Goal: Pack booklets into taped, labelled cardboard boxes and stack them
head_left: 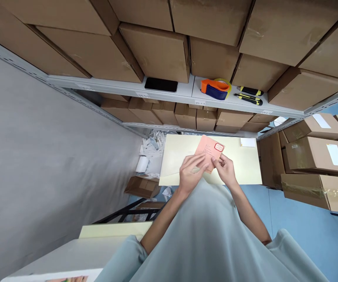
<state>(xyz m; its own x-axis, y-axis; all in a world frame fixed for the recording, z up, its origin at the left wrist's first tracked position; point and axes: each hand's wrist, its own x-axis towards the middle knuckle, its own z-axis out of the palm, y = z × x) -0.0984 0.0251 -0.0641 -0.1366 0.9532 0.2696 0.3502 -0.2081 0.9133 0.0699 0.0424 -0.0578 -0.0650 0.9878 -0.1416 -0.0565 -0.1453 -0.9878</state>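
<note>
A flat pink paper packet (205, 148) with small printed lines and a red-outlined mark is held up over a pale yellow tabletop (243, 166). My left hand (190, 172) is on the packet's left side, its fingers lying across the printed face and the thumb near the lower edge. At the lower right, my right hand (225, 169) pinches the packet between thumb and fingers. Both hands partly cover its lower half. A small white card or box (247, 142) lies at the table's far right corner.
Ahead, a grey shelf (183, 89) carries cardboard boxes (157, 51), a black phone (161, 84), an orange and blue tape dispenser (215, 89) and yellow-black utility knives (249, 95). Stacked cartons (304, 156) stand right. At left are a wall (54, 156), paper scraps (154, 145) and an open carton (142, 187).
</note>
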